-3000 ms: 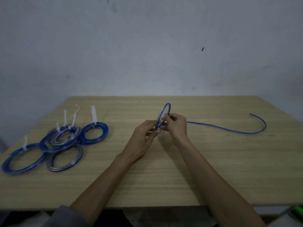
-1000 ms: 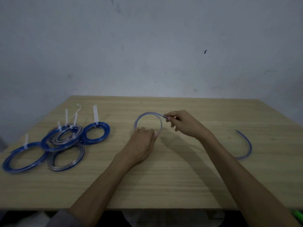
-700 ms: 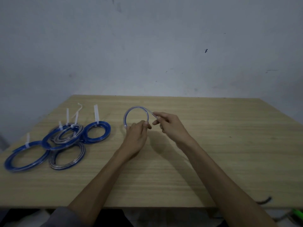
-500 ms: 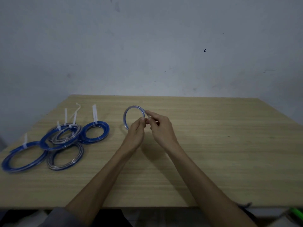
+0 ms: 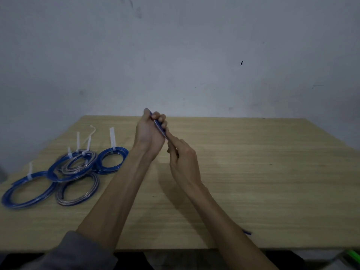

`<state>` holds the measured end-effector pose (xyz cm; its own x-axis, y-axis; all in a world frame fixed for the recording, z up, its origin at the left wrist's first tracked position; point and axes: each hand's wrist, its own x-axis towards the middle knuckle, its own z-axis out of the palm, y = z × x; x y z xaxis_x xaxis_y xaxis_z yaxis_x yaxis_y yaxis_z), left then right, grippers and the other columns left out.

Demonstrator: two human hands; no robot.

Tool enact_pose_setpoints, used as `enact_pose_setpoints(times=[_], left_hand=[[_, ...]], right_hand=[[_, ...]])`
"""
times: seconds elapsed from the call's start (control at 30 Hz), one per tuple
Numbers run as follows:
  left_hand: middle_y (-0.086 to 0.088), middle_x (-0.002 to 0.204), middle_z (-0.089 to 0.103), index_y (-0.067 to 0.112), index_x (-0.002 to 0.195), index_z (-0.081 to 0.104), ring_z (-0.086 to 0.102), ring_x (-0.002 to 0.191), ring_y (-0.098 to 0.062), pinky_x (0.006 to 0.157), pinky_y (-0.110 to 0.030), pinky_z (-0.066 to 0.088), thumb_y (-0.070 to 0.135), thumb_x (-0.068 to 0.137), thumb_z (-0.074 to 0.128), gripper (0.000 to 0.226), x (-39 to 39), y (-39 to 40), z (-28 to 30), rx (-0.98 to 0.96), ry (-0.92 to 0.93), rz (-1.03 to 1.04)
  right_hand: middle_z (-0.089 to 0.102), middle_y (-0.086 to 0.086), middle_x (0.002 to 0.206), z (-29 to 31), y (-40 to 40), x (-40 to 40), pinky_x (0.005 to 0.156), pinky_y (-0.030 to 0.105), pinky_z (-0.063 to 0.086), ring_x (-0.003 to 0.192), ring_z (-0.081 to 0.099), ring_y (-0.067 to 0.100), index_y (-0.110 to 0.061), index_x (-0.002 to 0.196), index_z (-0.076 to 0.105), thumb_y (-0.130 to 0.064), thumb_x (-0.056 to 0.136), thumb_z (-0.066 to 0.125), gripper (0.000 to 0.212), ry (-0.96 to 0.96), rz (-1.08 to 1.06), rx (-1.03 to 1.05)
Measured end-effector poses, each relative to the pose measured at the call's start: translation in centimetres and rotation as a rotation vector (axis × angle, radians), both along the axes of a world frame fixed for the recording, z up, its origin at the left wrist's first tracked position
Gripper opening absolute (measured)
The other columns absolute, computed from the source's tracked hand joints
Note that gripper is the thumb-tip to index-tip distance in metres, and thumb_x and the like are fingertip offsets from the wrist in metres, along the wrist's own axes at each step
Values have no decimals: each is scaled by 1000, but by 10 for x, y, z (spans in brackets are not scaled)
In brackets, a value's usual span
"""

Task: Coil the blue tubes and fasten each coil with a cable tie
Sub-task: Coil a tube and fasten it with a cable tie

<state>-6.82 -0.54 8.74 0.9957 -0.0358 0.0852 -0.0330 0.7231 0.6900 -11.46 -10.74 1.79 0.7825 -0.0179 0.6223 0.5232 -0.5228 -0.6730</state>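
- The left hand (image 5: 150, 133) grips the coil (image 5: 158, 126), fingers curled over its far side and thumb along the near side, palm facing the camera.
- The right hand (image 5: 183, 158) sits at about 4 o'clock from the left, just beside it; its forefinger and thumb pinch the coil's lower end.
- The coil is held up above the table (image 5: 253, 172), over its far middle part, and is seen edge-on, so it shows as a narrow blue band with a pale streak.
- Its long axis runs from 11 o'clock, where the top end pokes out above the left thumb, down to 5 o'clock at the right fingertips.
- The left fingers hide most of the coil's far side; how many turns it has cannot be told.
- A short blue tube end (image 5: 247, 232) peeps out from behind the right forearm near the table's near edge.
- At 8 o'clock from the hands, well apart, five finished coils lie flat on the table's left part, overlapping each other.
- The nearest to the hands is a blue ring (image 5: 112, 160) with a white tie (image 5: 112, 138) standing up from it.
- The farthest left is a large blue ring (image 5: 27, 189), also tied.
- A grey sleeve (image 5: 78, 252) covers the left arm at the bottom edge.
- A green object (image 5: 352, 255) shows at the bottom right corner, below the table.
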Motion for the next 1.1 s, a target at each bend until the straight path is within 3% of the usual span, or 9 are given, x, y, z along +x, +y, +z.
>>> enact_pose_setpoints(times=[0.17, 0.3, 0.43, 0.53, 0.67, 0.8, 0.93, 1.1], left_hand=[[4, 64, 33, 19, 69, 37, 31, 55, -12, 59, -26, 32, 39, 107, 29, 44, -8, 16, 17, -76, -80, -148], [6, 57, 14, 22, 62, 32, 11, 52, -11, 50, -27, 18, 37, 106, 30, 47, -18, 21, 23, 89, -130, -257], [5, 56, 10, 24, 58, 29, 8, 51, -12, 50, -28, 13, 37, 105, 31, 49, -23, 24, 24, 268, -172, -253], [5, 55, 10, 24, 58, 29, 7, 51, -12, 51, -29, 13, 37, 105, 31, 49, -28, 23, 26, 258, -223, -218], [3, 55, 11, 22, 60, 28, 9, 54, -13, 54, -31, 15, 35, 106, 28, 48, -38, 19, 37, 162, -354, -96], [3, 56, 12, 22, 59, 30, 10, 54, -13, 55, -30, 16, 35, 107, 26, 50, -42, 16, 49, 199, -424, -84], [3, 56, 11, 23, 59, 29, 10, 55, -14, 56, -30, 17, 35, 107, 27, 49, -44, 12, 44, 348, -445, -86], [6, 53, 18, 23, 61, 27, 19, 51, -13, 54, -27, 23, 32, 107, 27, 47, -45, 9, 39, 557, -518, -96]], right_hand=[[68, 4, 91, 5, -23, 13, 78, 45, 52, 82, 62, 18, -13, 116, 71, -18, 101, 57, 22, 35, 73, 0], [68, 3, 87, 19, -45, 24, 76, 40, 50, 79, 60, 15, -16, 110, 75, -26, 98, 64, 19, 112, 168, -184], [70, 0, 85, 38, -64, 33, 76, 44, 51, 76, 61, 16, -16, 103, 77, -33, 96, 67, 21, 145, 176, -372], [69, 0, 82, 58, -73, 36, 76, 45, 52, 76, 62, 17, -18, 101, 78, -38, 94, 67, 23, 136, 141, -486], [68, 0, 79, 83, -75, 34, 72, 41, 53, 75, 61, 17, -17, 97, 79, -40, 92, 70, 25, 59, 138, -622], [68, 1, 77, 93, -74, 33, 69, 39, 53, 71, 61, 17, -15, 94, 79, -39, 91, 71, 25, -13, 121, -649], [64, 0, 76, 96, -80, 40, 62, 37, 50, 69, 59, 21, -12, 86, 76, -34, 91, 71, 23, -176, -21, -689], [67, -1, 94, 98, -81, 43, 60, 32, 39, 84, 62, 22, -15, 95, 76, -36, 93, 69, 22, -308, -131, -798]])
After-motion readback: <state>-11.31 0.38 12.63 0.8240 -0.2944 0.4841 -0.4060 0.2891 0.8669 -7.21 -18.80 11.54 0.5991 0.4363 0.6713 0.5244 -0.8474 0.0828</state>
